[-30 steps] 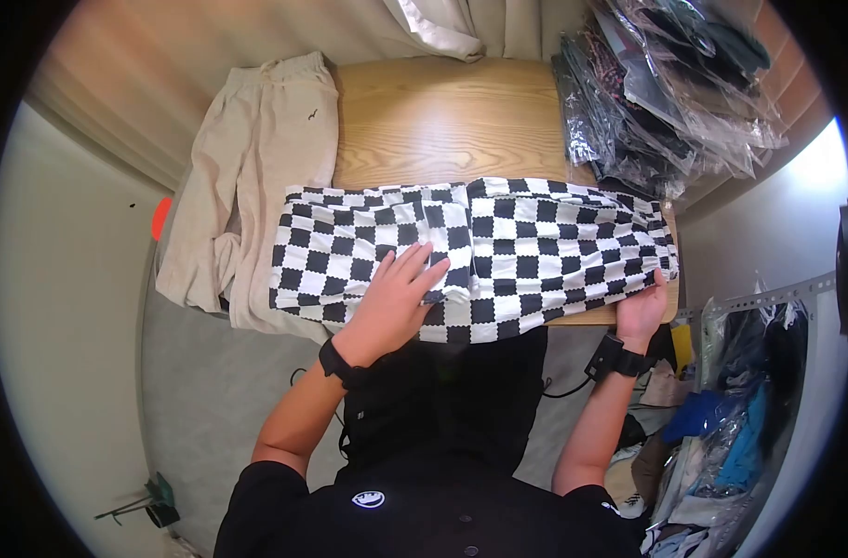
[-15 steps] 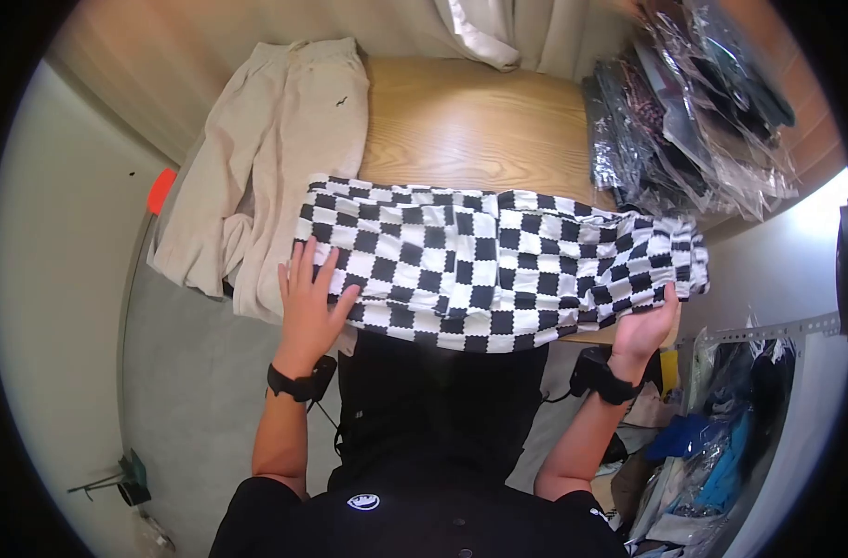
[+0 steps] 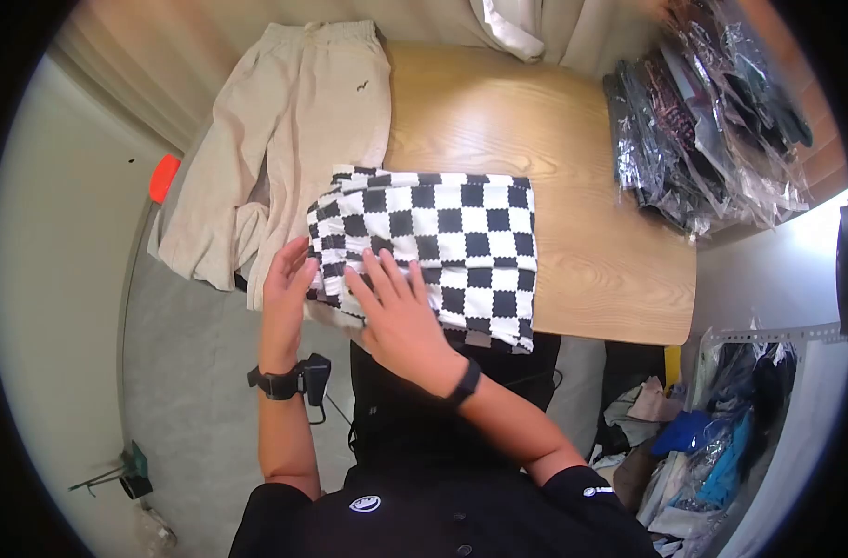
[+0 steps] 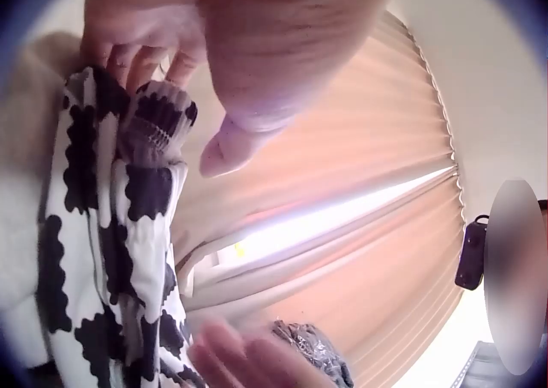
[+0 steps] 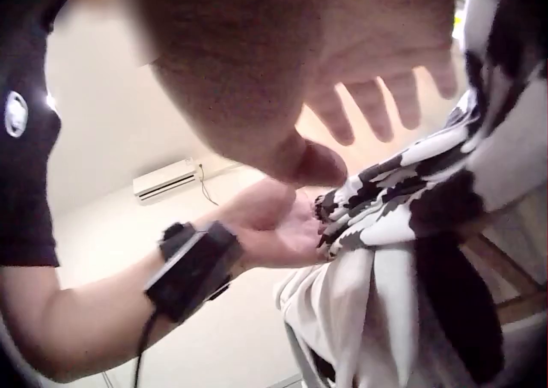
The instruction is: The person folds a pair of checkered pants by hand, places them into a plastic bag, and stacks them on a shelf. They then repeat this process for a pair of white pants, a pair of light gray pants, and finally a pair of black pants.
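Black-and-white checked pants [image 3: 480, 232], folded over into a compact stack, lie near the table's front edge, their gathered elastic end at the left. My left hand [image 3: 289, 288] is at that left end, fingertips against the fabric edge; in the left wrist view its thumb stands apart from the elastic cuff [image 4: 158, 118]. Across the top, my right hand [image 3: 400, 316] lies palm down with spread, straight fingers. The right wrist view shows this hand's fingers [image 5: 368, 105] over the cloth, and the left palm beside the bunched edge.
Beige pants [image 3: 321, 112] are spread at the table's left, partly under the checked ones. Clothes in clear plastic bags [image 3: 666, 139] are piled at the back right. More garments [image 3: 712, 437] sit on a rack at the lower right. Bare wood tabletop [image 3: 610, 270] shows to the right.
The right end of the checked pants has been folded over to the left, shortening the stack. My right hand has travelled from the right end to the top; the left stays near the left edge.
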`<state>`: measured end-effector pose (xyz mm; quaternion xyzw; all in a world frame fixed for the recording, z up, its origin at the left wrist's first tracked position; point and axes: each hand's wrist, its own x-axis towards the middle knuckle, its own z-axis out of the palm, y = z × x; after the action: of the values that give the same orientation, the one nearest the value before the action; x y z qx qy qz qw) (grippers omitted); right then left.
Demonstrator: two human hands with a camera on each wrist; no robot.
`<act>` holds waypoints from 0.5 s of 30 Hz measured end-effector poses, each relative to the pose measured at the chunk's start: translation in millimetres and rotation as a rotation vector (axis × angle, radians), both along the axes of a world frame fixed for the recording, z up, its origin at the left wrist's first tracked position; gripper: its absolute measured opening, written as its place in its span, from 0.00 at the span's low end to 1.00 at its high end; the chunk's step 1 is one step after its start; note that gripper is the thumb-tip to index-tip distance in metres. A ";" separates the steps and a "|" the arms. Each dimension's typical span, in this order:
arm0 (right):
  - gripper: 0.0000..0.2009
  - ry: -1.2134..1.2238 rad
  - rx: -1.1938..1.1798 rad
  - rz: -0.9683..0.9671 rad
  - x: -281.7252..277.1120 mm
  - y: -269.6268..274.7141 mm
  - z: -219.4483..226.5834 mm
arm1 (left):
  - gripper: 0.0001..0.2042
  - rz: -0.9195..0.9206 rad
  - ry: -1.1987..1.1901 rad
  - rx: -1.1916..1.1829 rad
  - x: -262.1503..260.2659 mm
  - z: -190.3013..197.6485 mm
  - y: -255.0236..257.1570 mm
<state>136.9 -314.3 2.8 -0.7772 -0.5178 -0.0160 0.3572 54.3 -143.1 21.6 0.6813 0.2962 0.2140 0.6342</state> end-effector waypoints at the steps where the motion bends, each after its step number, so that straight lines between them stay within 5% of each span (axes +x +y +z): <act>1: 0.31 0.029 0.014 0.022 0.3 -17.5 5.6 | 0.26 0.020 0.019 0.019 0.1 0.7 -6.9; 3: 0.27 0.198 0.226 0.169 -4.2 -59.9 -21.4 | 0.28 0.055 0.024 0.068 10.0 1.8 -12.1; 5: 0.25 0.974 0.039 0.217 -17.1 -105.3 -34.5 | 0.30 0.028 0.085 0.008 13.0 1.6 -6.9; 7: 0.25 1.718 0.144 0.023 -20.3 -128.9 -52.9 | 0.30 -0.009 0.190 -0.107 18.0 13.0 -9.1; 11: 0.32 1.879 0.420 -0.065 -18.7 -153.5 -49.1 | 0.27 -0.143 -0.011 -0.470 26.0 1.8 -20.1; 15: 0.30 1.955 0.592 -0.112 -23.4 -122.6 -47.6 | 0.26 -0.184 -0.104 -0.917 27.0 -22.0 -42.7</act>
<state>113.5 -437.0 -44.8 -0.3536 0.0620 0.4810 0.7998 81.3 -185.8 -0.4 0.3426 0.2666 0.0376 0.9001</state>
